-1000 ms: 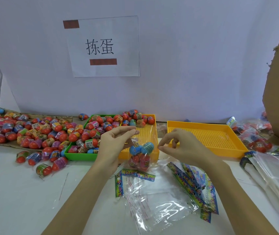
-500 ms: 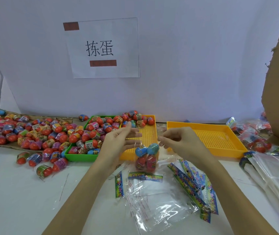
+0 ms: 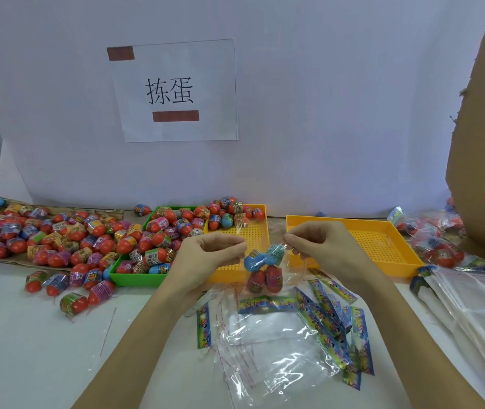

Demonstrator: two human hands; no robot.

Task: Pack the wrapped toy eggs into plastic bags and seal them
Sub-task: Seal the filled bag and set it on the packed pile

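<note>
- Broadly, your stock sat in two masses: loose wrapped eggs [image 3: 58, 240] heaped on cardboard at the far left and in the green tray [image 3: 135, 277], and a pile of empty plastic bags [image 3: 268, 349] with printed header strips on the table below your hands.
- Between them, the filled bag [image 3: 265, 270] hung in the air over the near edge of the left yellow tray [image 3: 250, 234], well clear of the table.
- Your left hand [image 3: 206, 252] pinched the bag's mouth on one side and your right hand [image 3: 321, 246] pinched it on the other, the two hands a little apart with the film stretched between them.
- That film looked thin, soft and slippery, so I judged the top edge the right place to grip, since a hold lower down would likely crumple it.
- Inside, four eggs [image 3: 265, 267] showed, two blue above and two red below; they looked light, hard and smooth, likely to slide together rather than crush.
- Sealing seemed not yet done, as the mouth looked open.
</note>
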